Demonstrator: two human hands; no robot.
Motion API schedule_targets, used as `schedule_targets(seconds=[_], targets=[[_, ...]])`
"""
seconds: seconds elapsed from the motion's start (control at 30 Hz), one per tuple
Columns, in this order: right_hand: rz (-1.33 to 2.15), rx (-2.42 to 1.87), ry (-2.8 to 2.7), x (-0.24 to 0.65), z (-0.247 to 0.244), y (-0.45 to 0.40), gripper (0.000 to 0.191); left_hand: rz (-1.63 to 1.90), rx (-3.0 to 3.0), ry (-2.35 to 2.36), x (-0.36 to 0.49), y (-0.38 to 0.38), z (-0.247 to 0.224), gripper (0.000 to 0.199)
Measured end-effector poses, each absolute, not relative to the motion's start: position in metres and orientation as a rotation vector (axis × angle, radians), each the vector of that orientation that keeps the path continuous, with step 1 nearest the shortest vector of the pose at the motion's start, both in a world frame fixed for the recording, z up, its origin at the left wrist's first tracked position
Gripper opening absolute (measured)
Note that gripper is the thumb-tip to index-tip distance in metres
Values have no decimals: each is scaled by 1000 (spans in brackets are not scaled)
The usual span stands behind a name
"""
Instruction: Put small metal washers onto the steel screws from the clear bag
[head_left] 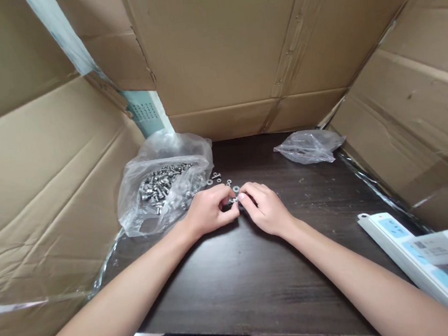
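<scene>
My left hand [211, 208] and my right hand [265, 206] meet fingertip to fingertip above the dark table. A small silver metal bolt [232, 201] shows between the left thumb and forefinger, its other end reaching the right fingertips. Both hands are closed in a pinch; whatever else the right fingers grip is hidden. Just beyond the fingertips lies a flat washer [236, 189]. Several other washers, nuts and a loose bolt [216, 176] are scattered behind my left hand. Left of them, an open clear plastic bag [130, 200] holds a heap of silver bolts [161, 186].
A crumpled clear plastic bag [308, 146] lies at the back right of the table [237, 280]. On the right is a white power strip [417, 264] with a white plug or adapter [439, 248] on it. Cardboard walls [226, 43] enclose the back and sides.
</scene>
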State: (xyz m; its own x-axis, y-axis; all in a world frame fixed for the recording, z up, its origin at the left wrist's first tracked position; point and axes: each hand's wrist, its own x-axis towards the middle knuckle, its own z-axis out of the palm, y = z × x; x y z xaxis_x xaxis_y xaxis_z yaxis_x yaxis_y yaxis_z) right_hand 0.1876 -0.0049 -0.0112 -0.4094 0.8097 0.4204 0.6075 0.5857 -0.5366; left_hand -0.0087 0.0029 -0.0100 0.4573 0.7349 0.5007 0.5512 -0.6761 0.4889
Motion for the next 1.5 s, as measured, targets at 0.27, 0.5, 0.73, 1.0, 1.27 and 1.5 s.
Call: schedule_targets(seconds=[0.27, 0.5, 0.73, 1.0, 1.27, 1.5], targets=[[403, -1032, -2245, 189, -9, -5, 24, 1015, 2459, 1110, -10, 6, -11, 10], [417, -975, -2200, 188, -11, -6, 3, 1030, 2447, 1123, -10, 7, -14, 12], [427, -1025, -2155, 188, -9, -7, 9, 998, 2451, 1088, -10, 6, -14, 9], [379, -1023, -2179, 188, -12, -4, 34, 1089, 2510, 1006, -10, 5, -12, 13], [248, -943, -2072, 185, -8, -13, 37, 1090, 2441, 1101, -11, 8, -15, 14], [331, -996, -2029, 186, -12, -5, 26, 1053, 2503, 1051, -10, 6, -13, 13]])
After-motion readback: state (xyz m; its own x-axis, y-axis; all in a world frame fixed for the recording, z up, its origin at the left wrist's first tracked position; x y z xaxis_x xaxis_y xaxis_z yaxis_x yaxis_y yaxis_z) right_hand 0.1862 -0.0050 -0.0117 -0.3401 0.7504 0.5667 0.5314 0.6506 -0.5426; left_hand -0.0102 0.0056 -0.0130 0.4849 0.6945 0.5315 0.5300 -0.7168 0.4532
